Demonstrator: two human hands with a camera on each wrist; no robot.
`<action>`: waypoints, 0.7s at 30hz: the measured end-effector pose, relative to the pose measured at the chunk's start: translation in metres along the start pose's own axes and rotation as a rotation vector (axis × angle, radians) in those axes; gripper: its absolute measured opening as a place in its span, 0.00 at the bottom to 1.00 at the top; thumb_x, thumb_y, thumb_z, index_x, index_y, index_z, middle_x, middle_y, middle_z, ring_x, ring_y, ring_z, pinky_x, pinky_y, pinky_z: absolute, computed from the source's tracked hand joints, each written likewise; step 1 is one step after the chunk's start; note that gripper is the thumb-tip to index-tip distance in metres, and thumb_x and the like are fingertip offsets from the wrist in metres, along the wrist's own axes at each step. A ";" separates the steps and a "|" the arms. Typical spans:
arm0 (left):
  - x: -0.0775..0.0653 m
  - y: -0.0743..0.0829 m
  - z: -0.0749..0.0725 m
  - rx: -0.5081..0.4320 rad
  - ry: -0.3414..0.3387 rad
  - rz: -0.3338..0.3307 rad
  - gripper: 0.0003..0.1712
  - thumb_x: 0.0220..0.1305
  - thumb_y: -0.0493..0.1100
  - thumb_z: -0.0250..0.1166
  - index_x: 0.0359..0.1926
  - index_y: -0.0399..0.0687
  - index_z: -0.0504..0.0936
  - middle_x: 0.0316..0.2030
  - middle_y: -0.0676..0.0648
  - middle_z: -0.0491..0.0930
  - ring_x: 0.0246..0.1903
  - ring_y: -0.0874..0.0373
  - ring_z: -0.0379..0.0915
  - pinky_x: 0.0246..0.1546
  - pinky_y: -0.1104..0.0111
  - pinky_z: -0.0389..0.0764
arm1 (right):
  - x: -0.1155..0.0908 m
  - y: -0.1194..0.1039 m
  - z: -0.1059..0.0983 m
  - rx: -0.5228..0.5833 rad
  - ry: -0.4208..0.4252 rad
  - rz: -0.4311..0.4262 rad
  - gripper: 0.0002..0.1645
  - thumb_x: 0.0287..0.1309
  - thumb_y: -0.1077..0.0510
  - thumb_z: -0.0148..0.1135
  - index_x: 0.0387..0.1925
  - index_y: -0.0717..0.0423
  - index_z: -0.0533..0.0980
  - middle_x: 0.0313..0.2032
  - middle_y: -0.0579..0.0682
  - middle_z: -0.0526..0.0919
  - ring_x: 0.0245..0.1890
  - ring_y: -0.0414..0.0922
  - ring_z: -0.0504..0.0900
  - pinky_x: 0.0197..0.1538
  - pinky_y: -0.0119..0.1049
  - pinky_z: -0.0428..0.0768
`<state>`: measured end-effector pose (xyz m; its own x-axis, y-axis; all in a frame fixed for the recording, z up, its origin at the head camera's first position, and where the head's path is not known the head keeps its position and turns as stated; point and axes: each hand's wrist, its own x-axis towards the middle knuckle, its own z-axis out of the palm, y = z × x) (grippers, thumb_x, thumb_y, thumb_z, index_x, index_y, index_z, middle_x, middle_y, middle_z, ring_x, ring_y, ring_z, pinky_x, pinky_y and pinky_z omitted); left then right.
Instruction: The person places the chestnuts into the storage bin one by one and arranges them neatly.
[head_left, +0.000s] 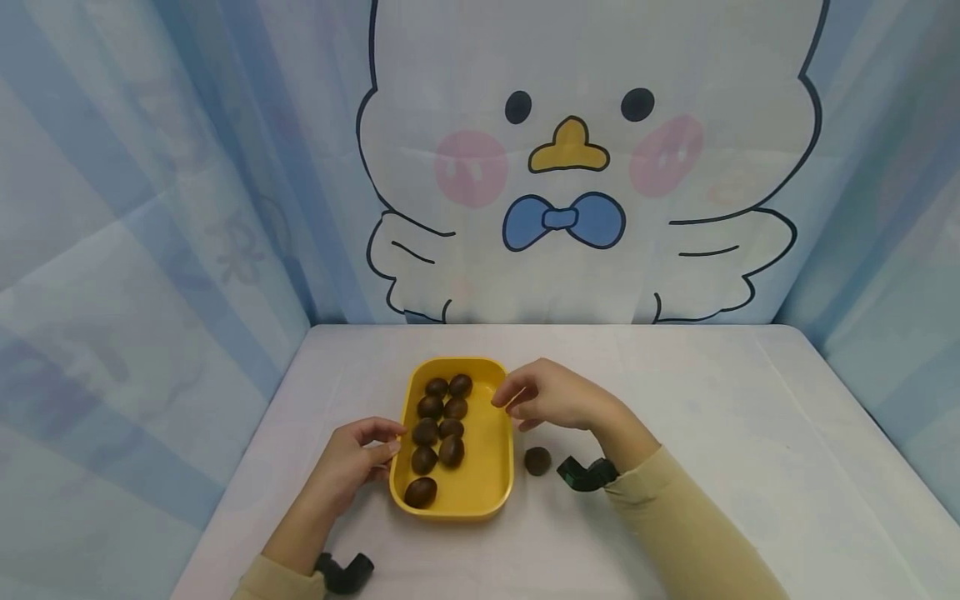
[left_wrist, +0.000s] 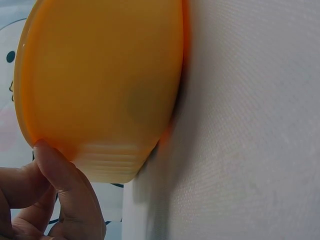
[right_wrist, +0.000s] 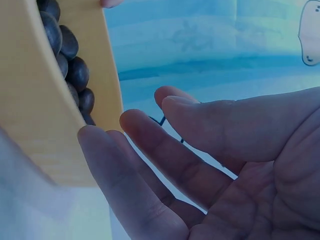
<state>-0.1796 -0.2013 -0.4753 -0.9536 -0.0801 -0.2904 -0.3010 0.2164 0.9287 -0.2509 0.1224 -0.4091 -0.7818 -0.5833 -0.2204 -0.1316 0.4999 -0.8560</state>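
Yellow tray [head_left: 497, 479] of dark chestnuts [head_left: 439, 427] on white table [head_left: 712, 433], both hands at its edges.

Left hand [head_left: 351, 460] resting against tray's left rim, fingertips [left_wrist: 52, 160] touching outer wall, fingers loosely bent, nothing pinched or enclosed. Right hand [head_left: 551, 395] hovering over tray's right rim near far end, fingers [right_wrist: 150, 150] relaxed and slightly curled, palm empty in wrist view. Eight chestnuts lined along tray's left half, in two rough columns. One loose chestnut [head_left: 537, 460] lying on table just right of tray, below right wrist. Cartoon chick backdrop [head_left: 577, 167] behind table.
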 end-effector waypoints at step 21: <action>0.001 -0.001 0.001 0.001 -0.001 0.004 0.13 0.71 0.31 0.66 0.54 0.39 0.88 0.43 0.44 0.81 0.32 0.55 0.78 0.30 0.67 0.87 | -0.019 0.043 -0.007 0.035 0.015 0.068 0.16 0.66 0.68 0.65 0.54 0.62 0.86 0.54 0.60 0.88 0.48 0.49 0.87 0.51 0.44 0.92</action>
<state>-0.1800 -0.2005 -0.4772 -0.9547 -0.0780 -0.2871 -0.2973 0.2174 0.9297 -0.2464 0.1595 -0.4387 -0.7970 -0.5394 -0.2716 -0.0568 0.5147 -0.8555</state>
